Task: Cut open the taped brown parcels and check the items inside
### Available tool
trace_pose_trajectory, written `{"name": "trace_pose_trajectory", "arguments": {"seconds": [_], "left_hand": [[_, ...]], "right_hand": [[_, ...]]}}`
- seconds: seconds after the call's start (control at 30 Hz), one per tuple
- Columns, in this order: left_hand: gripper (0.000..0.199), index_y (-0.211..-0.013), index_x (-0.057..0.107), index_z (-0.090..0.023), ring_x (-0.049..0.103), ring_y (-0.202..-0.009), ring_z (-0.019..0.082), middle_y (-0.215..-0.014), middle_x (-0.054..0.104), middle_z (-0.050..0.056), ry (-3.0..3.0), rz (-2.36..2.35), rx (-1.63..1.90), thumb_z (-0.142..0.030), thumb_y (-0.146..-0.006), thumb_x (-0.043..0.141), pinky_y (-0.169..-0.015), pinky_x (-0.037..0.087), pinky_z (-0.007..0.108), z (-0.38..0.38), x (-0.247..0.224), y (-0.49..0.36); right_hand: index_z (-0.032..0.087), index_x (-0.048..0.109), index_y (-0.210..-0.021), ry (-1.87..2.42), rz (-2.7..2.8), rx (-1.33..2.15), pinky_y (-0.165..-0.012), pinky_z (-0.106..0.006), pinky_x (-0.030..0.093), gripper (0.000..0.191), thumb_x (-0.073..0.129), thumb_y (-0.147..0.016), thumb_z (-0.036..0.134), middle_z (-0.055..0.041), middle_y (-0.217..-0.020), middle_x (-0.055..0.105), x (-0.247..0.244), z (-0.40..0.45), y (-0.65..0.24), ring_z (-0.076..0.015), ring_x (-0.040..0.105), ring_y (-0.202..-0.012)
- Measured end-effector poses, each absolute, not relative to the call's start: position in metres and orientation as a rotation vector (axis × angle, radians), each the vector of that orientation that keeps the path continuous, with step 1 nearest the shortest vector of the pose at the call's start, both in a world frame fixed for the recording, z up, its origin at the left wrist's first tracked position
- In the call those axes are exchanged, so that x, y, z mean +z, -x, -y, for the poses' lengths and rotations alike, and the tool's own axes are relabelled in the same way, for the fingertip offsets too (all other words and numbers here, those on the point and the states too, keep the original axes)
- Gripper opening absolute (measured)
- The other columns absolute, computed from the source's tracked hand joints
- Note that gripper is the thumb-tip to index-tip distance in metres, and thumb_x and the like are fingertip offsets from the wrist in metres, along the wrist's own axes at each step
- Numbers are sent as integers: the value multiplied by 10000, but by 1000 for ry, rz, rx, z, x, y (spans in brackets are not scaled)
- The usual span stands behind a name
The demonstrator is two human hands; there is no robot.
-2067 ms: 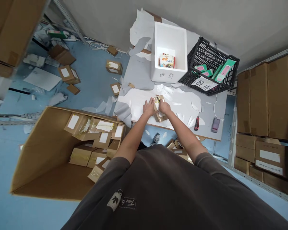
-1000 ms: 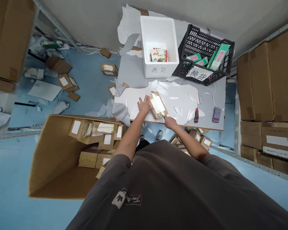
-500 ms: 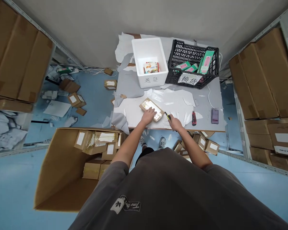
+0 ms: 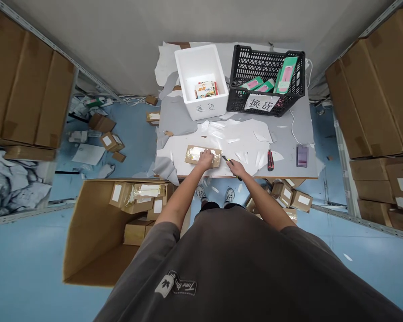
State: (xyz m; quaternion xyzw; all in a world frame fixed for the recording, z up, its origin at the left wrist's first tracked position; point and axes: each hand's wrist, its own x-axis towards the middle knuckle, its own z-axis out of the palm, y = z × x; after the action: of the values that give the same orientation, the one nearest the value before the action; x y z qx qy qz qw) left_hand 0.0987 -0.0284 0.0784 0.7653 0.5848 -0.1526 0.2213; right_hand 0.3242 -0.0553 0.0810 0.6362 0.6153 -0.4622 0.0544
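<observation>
A small taped cardboard box [image 4: 192, 154] with a white label lies flat on the paper-covered table [image 4: 282, 134], nearly parallel to its front edge. My left hand [image 4: 206, 158] rests on top of the box right of its middle, with bent fingers gripping it. In my right hand [image 4: 237, 168], fingers wrapped round the handle, is a black and yellow utility knife [image 4: 226, 159]. Its tip points left, close to the right end of the box. A second cutter, red and black [image 4: 270, 160], lies to the right of my right hand.
Behind the box stand a white foam bin [image 4: 206, 107] with small packs and a black crate [image 4: 233, 96] holding green-and-pink boxes. A large carton [image 4: 90, 232] of parcels is at lower left. More parcels [image 4: 285, 195] sit below the table. Paper scraps litter the tabletop.
The box has turned from slanting to nearly level and moved slightly left. My left hand has gone from lying flat to gripping it. The knife has shifted a little left.
</observation>
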Motion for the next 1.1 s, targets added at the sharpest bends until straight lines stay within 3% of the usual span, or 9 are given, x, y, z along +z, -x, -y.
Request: {"name": "trace_pose_trajectory", "arguments": {"seconds": [0.17, 0.27, 0.43, 0.57, 0.67, 0.73, 0.83, 0.97, 1.1], "left_hand": [[634, -1432, 672, -209, 326, -1663, 374, -1803, 356, 156, -2144, -1633, -351, -173, -822, 842, -1256, 468, 485, 41, 84, -100], [735, -1501, 595, -160, 253, -1720, 360, -1854, 279, 165, -2104, -1596, -383, -120, -804, 824, -1264, 487, 462, 39, 87, -100], [853, -1542, 573, -174, 295, -1705, 399, -1849, 293, 174, -2080, -1565, -435, -193, -764, 922, -1262, 499, 471, 27, 89, -102], [926, -1593, 548, -183, 318, -1691, 421, -1845, 294, 184, -2086, -1553, -470, -254, -762, 950, -1263, 494, 499, 22, 89, -104], [932, -1599, 547, -167, 328, -1686, 422, -1836, 312, 195, -2107, -1545, -478, -253, -765, 955, -1282, 465, 508, 20, 88, -105], [918, -1594, 553, -156, 336, -1683, 417, -1832, 320, 199, -2105, -1546, -486, -235, -771, 952, -1286, 455, 502, 20, 87, -106], [919, -1604, 543, -144, 338, -1683, 412, -1833, 315, 207, -2102, -1550, -476, -223, -783, 949, -1280, 455, 498, 19, 82, -105], [821, -1529, 617, -172, 345, -1676, 405, -1831, 333, 182, -2112, -1529, -391, -298, -797, 965, -1259, 465, 489, 21, 79, -99], [564, -1544, 602, -219, 490, -1561, 347, -1609, 620, 157, -2105, -1575, -171, -349, -1014, 746, -1188, 490, 466, 18, 79, -88]], "right_hand": [[210, 711, -1198, -1739, -2056, -1099, -850, -273, 497, 423, 404, -1193, 502, -130, -1221, 807, 77, 42, -319, -262, 747, -1126], [203, 714, -1288, -1666, -2078, -1037, -871, -299, 504, 464, 388, -1194, 520, -157, -1275, 799, 75, 34, -316, -290, 742, -1177], [187, 724, -1291, -1636, -2072, -1006, -918, -319, 520, 450, 418, -1189, 501, -187, -1318, 788, 76, 20, -310, -308, 742, -1216], [183, 730, -1110, -1592, -2018, -1177, -780, -281, 533, 387, 488, -1172, 479, -145, -1108, 821, 75, 12, -311, -249, 792, -916], [197, 666, -1000, -1633, -1863, -1475, -595, -259, 493, 366, 484, -1173, 464, -37, -755, 735, 69, 15, -314, -170, 663, -542], [218, 598, -929, -1650, -1748, -1685, -511, -245, 452, 349, 493, -1169, 448, 29, -606, 614, 63, 22, -315, -141, 558, -430], [245, 505, -855, -1641, -1628, -1886, -448, -235, 410, 371, 541, -1151, 466, 66, -528, 516, 55, 35, -316, -128, 490, -382], [249, 487, -825, -1660, -1653, -1883, -456, -246, 398, 437, 590, -1120, 555, 54, -528, 529, 53, 41, -326, -135, 500, -391], [231, 583, -870, -1701, -1856, -1618, -562, -264, 428, 432, 562, -1125, 580, 29, -604, 600, 60, 31, -350, -148, 550, -458]]}}
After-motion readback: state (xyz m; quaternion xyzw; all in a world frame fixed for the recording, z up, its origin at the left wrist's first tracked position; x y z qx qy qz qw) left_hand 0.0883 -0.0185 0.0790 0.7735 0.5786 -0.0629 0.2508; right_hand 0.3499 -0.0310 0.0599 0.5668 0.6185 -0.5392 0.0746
